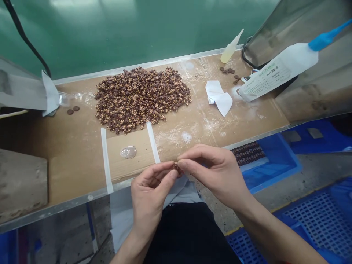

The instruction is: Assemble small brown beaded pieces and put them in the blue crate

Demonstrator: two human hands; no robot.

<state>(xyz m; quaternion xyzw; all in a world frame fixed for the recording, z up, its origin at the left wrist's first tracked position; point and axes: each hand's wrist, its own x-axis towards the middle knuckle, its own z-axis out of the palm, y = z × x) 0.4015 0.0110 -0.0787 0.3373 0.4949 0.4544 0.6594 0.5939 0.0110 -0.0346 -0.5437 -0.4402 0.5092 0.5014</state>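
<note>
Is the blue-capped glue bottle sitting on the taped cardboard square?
No, the glue bottle lies far right, away from the cardboard square.

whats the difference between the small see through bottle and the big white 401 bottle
The small translucent bottle is far smaller than the large white bottle. The small one shows pale yellow contents; the large one is opaque, with a blue nozzle. The large one carries a printed 401 label; the small one shows no label. Both taper toward the upper right.
</note>
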